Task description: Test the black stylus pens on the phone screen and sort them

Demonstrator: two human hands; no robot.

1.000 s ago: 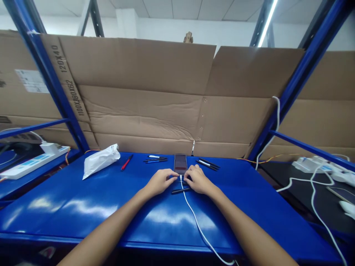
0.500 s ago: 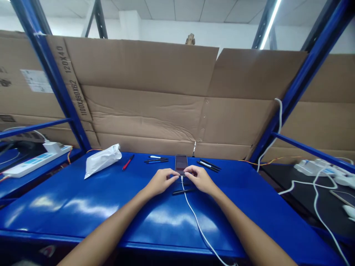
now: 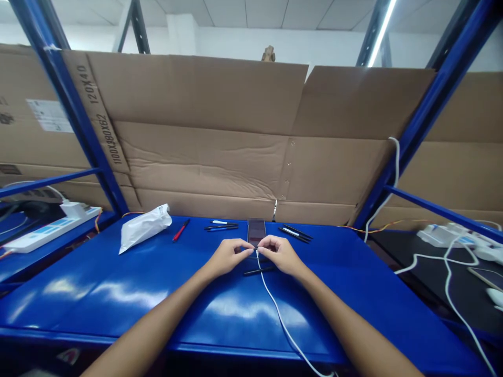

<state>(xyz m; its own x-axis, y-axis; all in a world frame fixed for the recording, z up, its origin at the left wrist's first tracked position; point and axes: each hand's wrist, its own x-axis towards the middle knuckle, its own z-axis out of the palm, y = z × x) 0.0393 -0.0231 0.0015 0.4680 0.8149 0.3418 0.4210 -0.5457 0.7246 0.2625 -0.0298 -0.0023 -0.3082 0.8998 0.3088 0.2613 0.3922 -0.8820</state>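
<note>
A dark-screened phone (image 3: 257, 231) lies on the blue table, its lower end partly hidden by my fingers. A white charging cable (image 3: 275, 303) runs up to the phone's lower end. My left hand (image 3: 231, 255) has thumb and forefinger pinched at the lower left corner. On the other side my right hand (image 3: 281, 253) pinches close to the cable's plug, fingertips almost touching the left ones. A small dark bit shows between the fingertips; I cannot tell whether it is the phone's edge or a separate thing. A black pen (image 3: 253, 272) lies just below the hands.
Blue and black pens (image 3: 222, 228) lie left of the phone, several black pens (image 3: 296, 233) to its right. A red pen (image 3: 181, 230) and a white plastic bag (image 3: 144, 226) are farther left. Cardboard (image 3: 204, 167) walls the back. Power strips stand at both sides.
My right fingertips have shifted slightly down and left, from the phone's lower right corner toward the cable plug. My left hand has barely moved; the view has shifted slightly.
</note>
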